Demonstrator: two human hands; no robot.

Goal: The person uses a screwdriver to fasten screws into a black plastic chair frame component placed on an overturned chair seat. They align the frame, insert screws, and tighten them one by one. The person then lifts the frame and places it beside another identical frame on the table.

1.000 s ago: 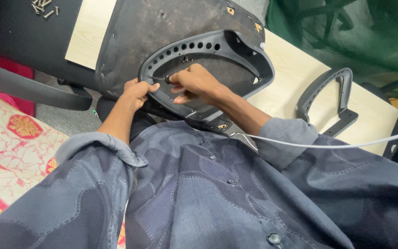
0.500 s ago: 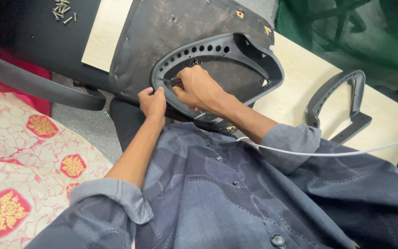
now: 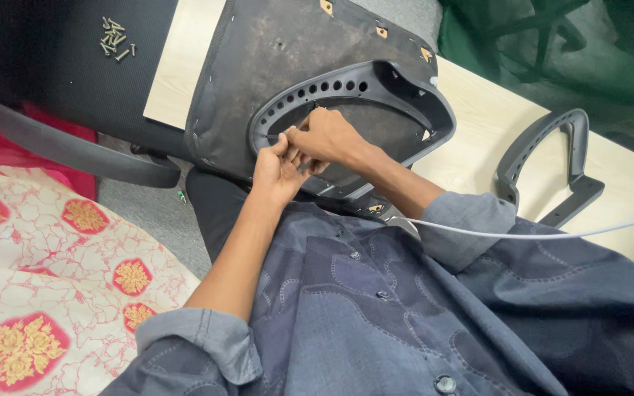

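- Both hands have drawn together on the armrest since half a second ago: left hand [image 3: 277,167] half-curled against its inner rim, right hand [image 3: 326,138] pinching something too small to identify.
- Armrest [image 3: 376,92] lies on the upturned seat [image 3: 288,51], unmoved; screws [image 3: 115,37] well apart from it.

Pale wooden board [image 3: 185,66] under upturned seat base [image 3: 288,44]; loose black armrest [image 3: 552,158] beside; screws [image 3: 115,38] on dark surface [image 3: 45,66]
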